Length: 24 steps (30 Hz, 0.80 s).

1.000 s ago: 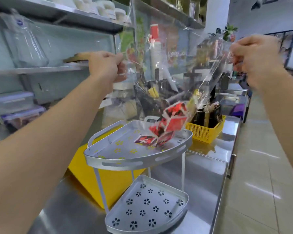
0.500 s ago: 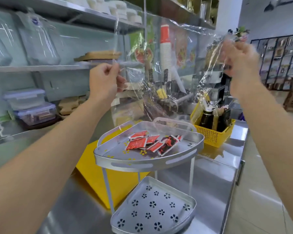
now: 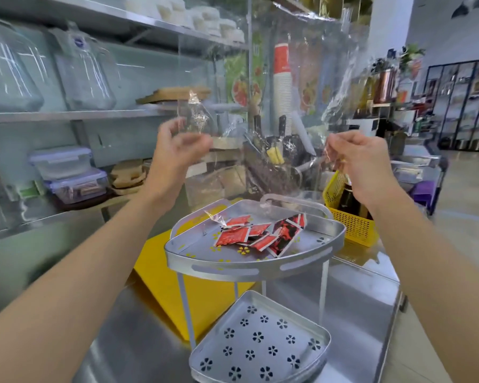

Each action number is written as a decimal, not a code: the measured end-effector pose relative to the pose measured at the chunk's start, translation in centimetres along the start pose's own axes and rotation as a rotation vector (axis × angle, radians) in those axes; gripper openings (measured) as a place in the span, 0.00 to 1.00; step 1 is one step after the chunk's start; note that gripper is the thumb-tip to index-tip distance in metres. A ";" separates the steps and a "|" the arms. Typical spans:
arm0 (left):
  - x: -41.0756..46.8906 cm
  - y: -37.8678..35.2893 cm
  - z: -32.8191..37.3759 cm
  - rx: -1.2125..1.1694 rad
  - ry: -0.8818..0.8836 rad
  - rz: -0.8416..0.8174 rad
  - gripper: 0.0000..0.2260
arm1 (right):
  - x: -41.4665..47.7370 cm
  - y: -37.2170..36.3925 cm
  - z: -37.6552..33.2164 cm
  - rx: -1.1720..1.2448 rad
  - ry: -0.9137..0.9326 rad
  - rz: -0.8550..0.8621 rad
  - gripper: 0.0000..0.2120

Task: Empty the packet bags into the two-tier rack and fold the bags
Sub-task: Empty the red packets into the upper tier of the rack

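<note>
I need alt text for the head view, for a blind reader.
Right hand pinches a clear bag above a two-tier rack; the blurred left hand is at its other edge. Red packets lie on the top tier.

Honestly, nothing here is actually legible. The red packets near the middle of the frame have print on them, but it's too blurry to read. The blue stickers on the clear jars in the upper left are just smudges.
</note>
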<state>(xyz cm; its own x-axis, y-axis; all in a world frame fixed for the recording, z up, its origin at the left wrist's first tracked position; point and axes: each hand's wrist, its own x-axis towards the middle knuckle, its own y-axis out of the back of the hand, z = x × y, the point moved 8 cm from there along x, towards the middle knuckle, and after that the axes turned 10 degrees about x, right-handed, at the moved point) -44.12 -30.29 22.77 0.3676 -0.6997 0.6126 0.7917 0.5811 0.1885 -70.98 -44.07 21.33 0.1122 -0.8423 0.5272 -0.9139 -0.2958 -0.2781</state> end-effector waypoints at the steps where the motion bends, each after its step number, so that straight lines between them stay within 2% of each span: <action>1: -0.7 -0.1 -1.4 0.099 0.023 -0.059 0.23 | 0.2 -0.1 -0.4 -0.009 0.009 -0.006 0.09; 4: -1.9 1.4 -3.5 0.275 0.022 0.004 0.06 | 1.0 -0.3 -1.4 -0.026 0.040 -0.006 0.08; 7: -1.6 3.0 -2.2 0.204 0.008 0.101 0.10 | 2.0 -0.5 -3.5 -0.066 0.078 0.034 0.09; 11: -0.6 3.7 1.8 0.131 -0.038 0.098 0.09 | 3.2 -1.1 -8.1 -0.039 0.203 0.117 0.12; 15: -1.0 4.5 4.3 0.116 -0.051 0.099 0.08 | 3.5 -2.4 -10.8 0.017 0.267 0.128 0.11; 21: -3.6 8.0 3.0 0.125 0.083 0.173 0.09 | 1.1 -6.1 -8.8 0.003 0.139 0.081 0.09; 24: -5.7 11.1 1.1 0.186 0.142 0.187 0.07 | -0.4 -9.0 -6.1 0.061 0.061 0.003 0.12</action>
<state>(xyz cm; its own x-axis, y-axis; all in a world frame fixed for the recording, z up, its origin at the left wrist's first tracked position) -37.94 -19.41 22.24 0.5735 -0.6167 0.5393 0.6058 0.7624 0.2275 -65.21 -38.34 28.57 0.0839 -0.8146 0.5739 -0.8884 -0.3220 -0.3273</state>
